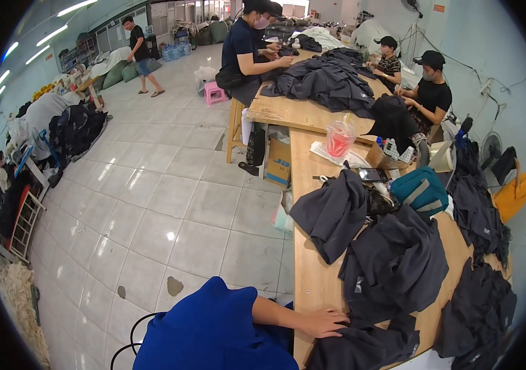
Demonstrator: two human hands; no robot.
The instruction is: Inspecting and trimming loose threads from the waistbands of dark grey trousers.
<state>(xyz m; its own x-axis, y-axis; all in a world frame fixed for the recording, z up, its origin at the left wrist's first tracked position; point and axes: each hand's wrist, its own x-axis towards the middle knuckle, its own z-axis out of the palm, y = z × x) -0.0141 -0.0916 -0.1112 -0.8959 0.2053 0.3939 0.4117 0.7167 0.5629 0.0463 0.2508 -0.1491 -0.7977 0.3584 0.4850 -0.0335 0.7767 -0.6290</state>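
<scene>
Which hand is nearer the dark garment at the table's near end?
Left. The left hand rests flat on the dark garment; the right hand is out of view.

A teal bag (420, 190) sits on the wooden surface (312, 277) near a pink plastic bag (339, 140). A pink stool (214, 92) stands on the tiled floor (152, 203). A cardboard box (279, 161) rests under the surface's edge.

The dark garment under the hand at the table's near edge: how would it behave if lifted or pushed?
The dark garment lies in soft folds, so it would likely drape limply. Pushed, it would probably bunch on the wooden table, not slide whole. The left hand rests flat on it.
</scene>
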